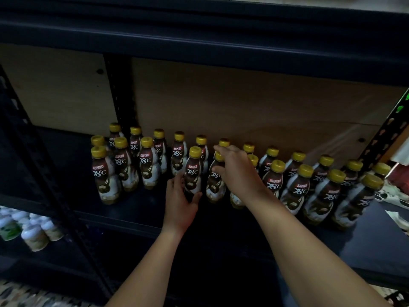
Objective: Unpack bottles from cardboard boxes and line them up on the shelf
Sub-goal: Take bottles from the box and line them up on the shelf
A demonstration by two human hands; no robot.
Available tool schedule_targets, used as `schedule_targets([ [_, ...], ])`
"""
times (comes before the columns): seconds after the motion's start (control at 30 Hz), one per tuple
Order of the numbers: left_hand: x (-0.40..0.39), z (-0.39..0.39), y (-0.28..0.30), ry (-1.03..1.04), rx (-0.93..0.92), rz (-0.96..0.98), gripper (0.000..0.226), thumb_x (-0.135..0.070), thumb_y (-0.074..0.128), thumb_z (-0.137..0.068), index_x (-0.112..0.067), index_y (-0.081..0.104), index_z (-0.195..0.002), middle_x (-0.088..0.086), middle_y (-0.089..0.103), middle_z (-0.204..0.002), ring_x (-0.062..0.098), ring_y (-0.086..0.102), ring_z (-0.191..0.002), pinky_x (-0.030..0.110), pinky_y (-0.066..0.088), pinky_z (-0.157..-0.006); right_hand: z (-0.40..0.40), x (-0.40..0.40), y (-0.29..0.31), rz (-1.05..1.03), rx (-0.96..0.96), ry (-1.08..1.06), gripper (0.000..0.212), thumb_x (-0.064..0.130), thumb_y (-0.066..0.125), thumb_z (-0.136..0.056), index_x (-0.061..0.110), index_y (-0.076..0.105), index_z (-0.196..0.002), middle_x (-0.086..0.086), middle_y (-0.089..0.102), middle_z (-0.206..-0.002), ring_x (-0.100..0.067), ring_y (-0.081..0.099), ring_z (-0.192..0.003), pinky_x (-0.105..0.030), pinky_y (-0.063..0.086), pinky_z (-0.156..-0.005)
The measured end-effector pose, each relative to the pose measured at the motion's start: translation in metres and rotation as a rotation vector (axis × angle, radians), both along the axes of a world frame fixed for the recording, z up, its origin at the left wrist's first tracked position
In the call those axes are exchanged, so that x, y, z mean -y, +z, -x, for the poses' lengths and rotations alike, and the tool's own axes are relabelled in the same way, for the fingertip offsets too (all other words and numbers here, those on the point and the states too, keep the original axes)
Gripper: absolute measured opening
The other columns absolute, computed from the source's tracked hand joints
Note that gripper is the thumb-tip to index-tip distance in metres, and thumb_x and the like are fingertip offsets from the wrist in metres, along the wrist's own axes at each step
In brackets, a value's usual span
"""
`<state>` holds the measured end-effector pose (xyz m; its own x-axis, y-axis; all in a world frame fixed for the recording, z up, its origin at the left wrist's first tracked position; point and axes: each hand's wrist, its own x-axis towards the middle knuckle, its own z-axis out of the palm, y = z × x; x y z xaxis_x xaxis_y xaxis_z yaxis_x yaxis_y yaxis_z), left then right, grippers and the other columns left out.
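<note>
From the head camera I see both bare arms reaching into a dark metal shelf (pixel 137 209) where yellow-capped Kopiko 78°C coffee bottles (pixel 296 185) stand upright in two loose rows, running from the left-centre to the right edge against a brown backboard (pixel 243 103). My left hand (pixel 180 201) has its grip curled round the lower body of a front-row bottle (pixel 193 173), thumb on its right side, fingers on its left. My right hand (pixel 238 171) wraps the neighbouring bottle (pixel 215 185) just to the right, its grip pinching the bottle's shoulder with fingertips (pixel 218 148) reaching over the cap. Both bottles stand on the shelf board, near the front row's gap. On a lower level at far left sit small white-capped bottles (pixel 33 234), well apart from the hands.
</note>
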<state>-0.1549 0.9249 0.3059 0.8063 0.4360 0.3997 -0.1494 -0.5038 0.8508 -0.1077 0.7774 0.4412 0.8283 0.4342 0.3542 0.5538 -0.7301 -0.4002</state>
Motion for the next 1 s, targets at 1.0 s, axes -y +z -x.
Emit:
schedule_targets([
  [1.0,-0.069,0.048,0.051,0.337,0.265,-0.275,0.040,-0.012,0.073,-0.090,-0.015,0.061,-0.127,0.001,0.056,-0.115,0.016,0.052,-0.106,0.034,0.047,-0.090,0.020,-0.069,0.045,0.014,0.131,0.140,0.058,0.025,0.067,-0.097,0.021,0.044,-0.150,-0.003,0.048,-0.137,-0.021,0.039,-0.131,-0.034,0.039,-0.105],
])
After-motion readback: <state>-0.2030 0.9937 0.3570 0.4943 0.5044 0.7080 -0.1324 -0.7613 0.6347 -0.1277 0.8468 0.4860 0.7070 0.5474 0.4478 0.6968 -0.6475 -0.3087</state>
